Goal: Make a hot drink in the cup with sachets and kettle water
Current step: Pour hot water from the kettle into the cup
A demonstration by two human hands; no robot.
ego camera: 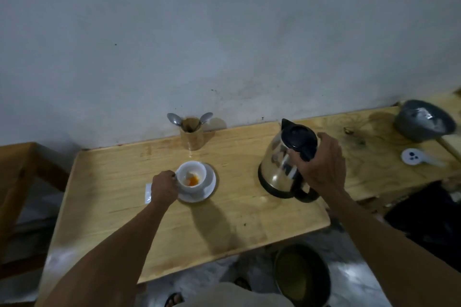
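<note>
Honestly, with the right hand (320, 166) clamped on the kettle (287, 164) handle and the left hand (163, 188) pinching the powder-loaded cup (191, 177) on its saucer (209, 185), a slow, low pour should avoid splashing.

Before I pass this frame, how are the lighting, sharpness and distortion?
Head view: dim, flat light with a grey cast; the cup throws a long soft shadow toward the table's near edge. Head view: wide-angle bending curves the table edges. Head view: soft all over, and the metal bowl at far right is smeared. Head view: bright reflections on the kettle body.
</note>
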